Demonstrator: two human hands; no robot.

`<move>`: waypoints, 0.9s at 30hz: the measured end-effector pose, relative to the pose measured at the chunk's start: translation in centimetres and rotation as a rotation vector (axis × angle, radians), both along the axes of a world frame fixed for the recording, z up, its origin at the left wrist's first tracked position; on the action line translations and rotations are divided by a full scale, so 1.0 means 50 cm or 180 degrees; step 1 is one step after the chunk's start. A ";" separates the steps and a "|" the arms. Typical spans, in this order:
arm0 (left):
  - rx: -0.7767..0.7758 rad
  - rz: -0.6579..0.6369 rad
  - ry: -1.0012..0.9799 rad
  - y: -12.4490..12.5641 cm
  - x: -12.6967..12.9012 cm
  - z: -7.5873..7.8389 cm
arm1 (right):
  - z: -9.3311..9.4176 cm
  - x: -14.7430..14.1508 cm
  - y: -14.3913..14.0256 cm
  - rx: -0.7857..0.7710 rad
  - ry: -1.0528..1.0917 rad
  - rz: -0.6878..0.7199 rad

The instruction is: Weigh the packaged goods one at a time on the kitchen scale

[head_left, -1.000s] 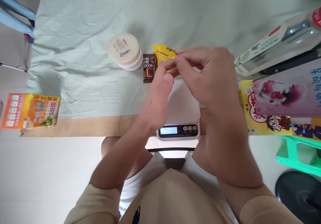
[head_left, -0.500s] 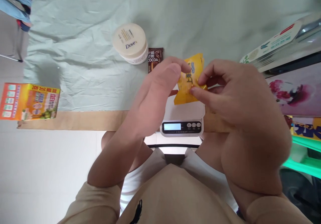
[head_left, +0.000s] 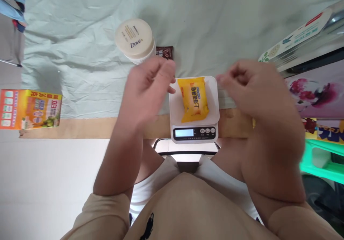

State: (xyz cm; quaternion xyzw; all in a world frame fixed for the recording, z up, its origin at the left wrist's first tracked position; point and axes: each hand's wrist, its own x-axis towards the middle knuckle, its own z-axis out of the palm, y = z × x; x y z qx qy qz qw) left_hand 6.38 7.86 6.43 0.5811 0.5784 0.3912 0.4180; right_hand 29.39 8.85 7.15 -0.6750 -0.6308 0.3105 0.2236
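- The cocoa bar (head_left: 164, 52) is mostly hidden behind the left hand (head_left: 146, 89) and the jar (head_left: 134, 40); only its dark top edge shows.
- The right hand (head_left: 252, 89) is blurred, so its fingertips are hard to make out.
- The scale (head_left: 194, 108) has a lit display, but the reading is too small to tell.
- Boxes at the right edge (head_left: 303, 39) are cut off by the frame, and so is the orange box (head_left: 30, 108) at the left.
- The tabletop (head_left: 80, 127) shows only as a bare brown strip at its near edge; a pale green cloth (head_left: 80, 36) covers the rest.
- The left hand is loosely curled and holds nothing; it hovers just left of the scale, its fingers near the platform's far left corner. Whether they touch it I cannot tell.
- The right hand is likewise half curled and empty, just right of the scale and apart from it.
- The yellow packet (head_left: 194, 98) lies flat in the middle of the scale's white platform, released, between the two hands.
- The scale sits at the near edge of the tabletop, in front of the person's body.
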 end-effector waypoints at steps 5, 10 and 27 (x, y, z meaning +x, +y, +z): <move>0.0823 0.0209 0.0080 0.060 -0.035 -0.081 | -0.088 0.006 0.039 0.0850 0.1206 -0.0554; 0.1306 -0.0057 0.0349 0.059 -0.023 -0.072 | -0.115 0.000 0.045 0.0995 0.1378 -0.0442; 0.1365 -0.0396 0.0271 0.050 0.000 -0.074 | -0.049 -0.041 0.009 0.0782 0.0101 0.0007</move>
